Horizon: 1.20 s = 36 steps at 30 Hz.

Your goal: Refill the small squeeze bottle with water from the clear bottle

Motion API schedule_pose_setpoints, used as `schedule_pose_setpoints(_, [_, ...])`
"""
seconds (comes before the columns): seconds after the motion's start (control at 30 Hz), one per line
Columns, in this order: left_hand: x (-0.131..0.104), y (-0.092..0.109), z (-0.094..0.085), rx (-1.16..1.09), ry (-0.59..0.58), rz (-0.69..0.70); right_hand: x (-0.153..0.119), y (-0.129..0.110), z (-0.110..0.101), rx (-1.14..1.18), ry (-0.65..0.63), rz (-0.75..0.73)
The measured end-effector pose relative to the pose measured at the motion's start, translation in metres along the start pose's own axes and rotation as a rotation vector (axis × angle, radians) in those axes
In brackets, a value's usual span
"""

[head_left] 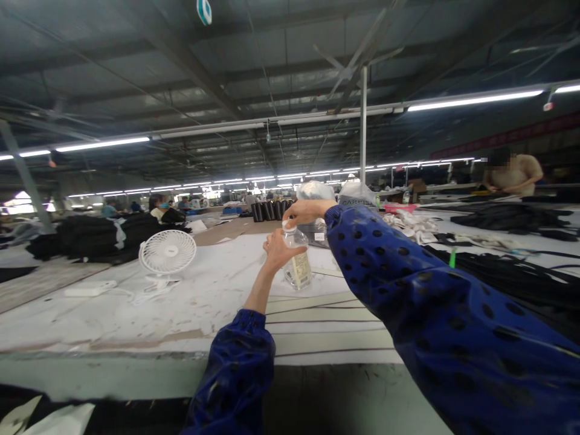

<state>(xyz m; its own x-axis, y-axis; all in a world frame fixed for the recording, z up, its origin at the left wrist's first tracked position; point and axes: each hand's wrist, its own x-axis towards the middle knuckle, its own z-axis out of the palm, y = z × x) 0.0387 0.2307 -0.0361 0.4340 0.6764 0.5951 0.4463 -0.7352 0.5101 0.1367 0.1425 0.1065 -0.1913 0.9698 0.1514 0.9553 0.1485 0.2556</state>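
Observation:
A clear plastic bottle (299, 272) with a pale yellow label stands upright on the white-topped table (217, 290). My left hand (277, 249) is closed around the bottle's upper body from the left, its thumb across the front. Over the bottle's top, my right hand (306, 212) has its fingers closed on the white cap (287, 224). Whether the cap is loose or tight cannot be seen. Blue dotted sleeves cover both my forearms.
A white fan (167, 252) stands left of the bottle, with a white power strip (90, 289) beside it. Black fabric piles (97, 237) lie at the left. Behind the bottle are wrapped bags (357, 194) and dark rolls (272, 210). A person (514, 172) works at the far right.

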Motion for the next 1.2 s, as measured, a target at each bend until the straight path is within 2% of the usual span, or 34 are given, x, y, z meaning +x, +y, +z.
schedule_pose_setpoints(0.07, [-0.002,0.002,0.002,-0.001,0.034,0.031,-0.005,-0.006,0.0,-0.056,-0.02,0.008])
schedule_pose_setpoints(0.2, [-0.009,0.007,0.004,0.009,0.107,0.069,-0.013,-0.02,0.004,-0.106,0.006,0.119])
schedule_pose_setpoints(0.33, [-0.01,0.013,-0.009,0.015,0.153,0.099,-0.016,-0.032,-0.002,-0.125,0.059,0.173])
schedule_pose_setpoints(0.43, [-0.007,0.025,-0.039,0.034,0.178,0.163,-0.024,-0.041,-0.024,-0.124,0.151,0.173])
schedule_pose_setpoints(0.57, [-0.025,0.049,-0.101,0.064,0.198,0.271,-0.045,-0.064,-0.063,-0.089,0.328,0.133])
schedule_pose_setpoints(0.63, [-0.046,0.061,-0.133,0.014,0.128,0.24,-0.058,-0.081,-0.078,-0.049,0.339,0.094])
schedule_pose_setpoints(0.7, [-0.07,0.07,-0.16,-0.045,0.017,0.141,-0.069,-0.099,-0.088,-0.014,0.33,0.052])
schedule_pose_setpoints(0.77, [-0.094,0.075,-0.182,-0.092,-0.09,0.058,-0.078,-0.115,-0.093,0.031,0.32,-0.019])
schedule_pose_setpoints(0.87, [-0.124,0.078,-0.207,-0.154,-0.197,0.035,-0.088,-0.134,-0.094,0.121,0.309,-0.169])
schedule_pose_setpoints(1.03, [-0.158,0.069,-0.232,-0.288,-0.309,0.045,-0.094,-0.144,-0.089,0.366,0.211,-0.516])
schedule_pose_setpoints(1.2, [-0.172,0.042,-0.234,-0.4,-0.456,0.071,-0.093,-0.147,-0.09,0.438,-0.014,-0.64])
